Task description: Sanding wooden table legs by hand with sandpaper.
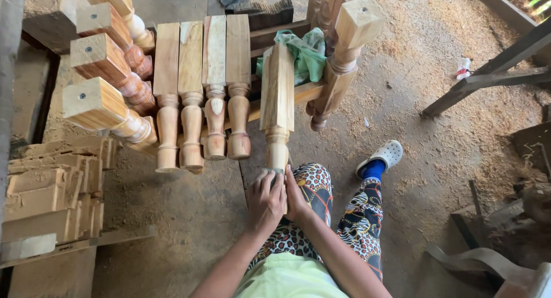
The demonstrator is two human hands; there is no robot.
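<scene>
A turned wooden furniture leg [277, 108] leans from a low wooden bench down toward my knee. Both hands wrap its rounded lower end. My left hand [265, 201] covers the tip from the left, and my right hand [297, 196] presses against it from the right. The leg's lowest part is hidden under my fingers. I sit with patterned trousers [313, 186] and a grey clog with a blue sock [381, 158].
Several similar turned legs [202, 91] lie side by side on the bench, more stand at left [109, 74] and upper right [344, 51]. A green cloth [307, 55] rests behind. Cut wood blocks [54, 189] are stacked at left. Sawdust covers the floor; timber frame [493, 74] at right.
</scene>
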